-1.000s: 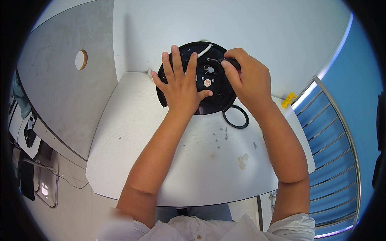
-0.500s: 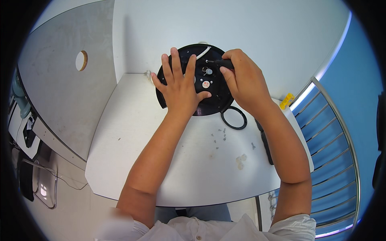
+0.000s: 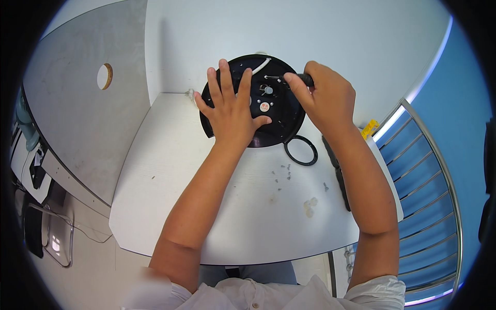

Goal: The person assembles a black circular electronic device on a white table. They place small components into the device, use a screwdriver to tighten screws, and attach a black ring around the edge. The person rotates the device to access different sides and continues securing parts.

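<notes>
A round black housing (image 3: 289, 111) lies at the back of the table, with small screws, a round sticker, a metal post (image 3: 267, 90) and a white cable or strip (image 3: 262, 66) on its face. My left hand (image 3: 232, 106) rests on its left half, fingers spread flat and holding nothing. In my right hand (image 3: 330, 98), a screwdriver (image 3: 307, 80) with a black handle is held nearly level. Its thin shaft points left over the housing, and the tip is by a screw at the upper middle; whether it touches, I cannot tell.
Below the housing sits a black ring (image 3: 301, 151). Several small screws (image 3: 289, 173) lie on the white table (image 3: 248, 222). A dark object (image 3: 341, 181) is partly under my right forearm. Beyond are a yellow object (image 3: 370, 128), a metal railing (image 3: 429, 134) and a grey panel (image 3: 88, 119).
My right hand has shifted right and tilted the screwdriver, so more of its shaft shows. The housing's right edge is more exposed. My left hand has stayed in place.
</notes>
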A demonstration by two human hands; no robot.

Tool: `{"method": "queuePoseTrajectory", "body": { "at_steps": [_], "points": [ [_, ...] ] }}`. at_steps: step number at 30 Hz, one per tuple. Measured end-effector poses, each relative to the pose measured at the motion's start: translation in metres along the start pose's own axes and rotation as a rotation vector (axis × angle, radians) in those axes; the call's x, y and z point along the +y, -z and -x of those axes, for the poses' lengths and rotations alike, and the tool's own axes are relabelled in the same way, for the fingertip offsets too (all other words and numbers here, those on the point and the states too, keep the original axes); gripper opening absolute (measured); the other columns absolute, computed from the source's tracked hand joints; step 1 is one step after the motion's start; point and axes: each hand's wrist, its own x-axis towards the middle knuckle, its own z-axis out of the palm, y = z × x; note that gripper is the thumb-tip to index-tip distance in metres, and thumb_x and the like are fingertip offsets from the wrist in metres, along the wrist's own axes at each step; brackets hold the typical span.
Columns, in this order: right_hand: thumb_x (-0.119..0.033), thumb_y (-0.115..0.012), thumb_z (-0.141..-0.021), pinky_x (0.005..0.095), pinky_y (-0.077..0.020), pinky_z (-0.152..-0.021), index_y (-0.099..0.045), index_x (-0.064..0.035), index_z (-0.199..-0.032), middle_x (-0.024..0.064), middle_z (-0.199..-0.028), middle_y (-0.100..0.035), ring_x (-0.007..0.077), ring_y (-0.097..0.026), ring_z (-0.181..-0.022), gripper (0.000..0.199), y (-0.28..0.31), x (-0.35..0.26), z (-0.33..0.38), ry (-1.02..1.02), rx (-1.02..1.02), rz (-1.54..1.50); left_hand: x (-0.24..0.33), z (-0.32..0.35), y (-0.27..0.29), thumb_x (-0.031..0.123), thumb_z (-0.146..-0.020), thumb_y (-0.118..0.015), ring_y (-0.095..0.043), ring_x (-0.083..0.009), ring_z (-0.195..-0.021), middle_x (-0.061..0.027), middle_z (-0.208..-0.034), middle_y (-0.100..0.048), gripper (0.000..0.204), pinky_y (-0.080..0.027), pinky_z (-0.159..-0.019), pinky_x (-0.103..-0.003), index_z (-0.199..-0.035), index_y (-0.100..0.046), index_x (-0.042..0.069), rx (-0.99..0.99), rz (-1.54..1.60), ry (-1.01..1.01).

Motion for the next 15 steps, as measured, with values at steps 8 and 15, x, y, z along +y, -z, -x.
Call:
{"method": "queuePoseTrajectory", "body": {
  "at_steps": [8, 15],
  "points": [
    [-0.025, -0.064, -0.087, 0.0332, -0.0491, -0.061, -0.057, -0.0064, -0.091, 0.0060, -0.078, -0.065, 0.0241, -0.062, -0.066, 0.020, 0.008, -0.007, -0.008, -0.059, -0.221, -0.065, -0.002, 0.000, -0.003, 0.042, -0.046, -0.091, 0.000, -0.0371, -0.145, -0.0147, -0.158, -0.004, 0.115, -0.013, -0.102, -0.071, -0.144, -0.034, 0.025, -0.004, -0.002, -0.024],
    [-0.030, -0.062, -0.088, 0.0389, -0.0488, -0.062, -0.052, -0.0054, -0.096, 0.0082, -0.075, -0.061, 0.0286, -0.062, -0.069, 0.027, 0.011, 0.004, -0.004, 0.138, -0.059, -0.120, -0.003, 0.001, -0.004, 0.043, -0.047, -0.091, 0.001, -0.0372, -0.145, -0.0151, -0.157, -0.004, 0.115, -0.013, -0.102, -0.072, -0.145, -0.033, 0.025, 0.005, 0.004, -0.030]
  ]
}}
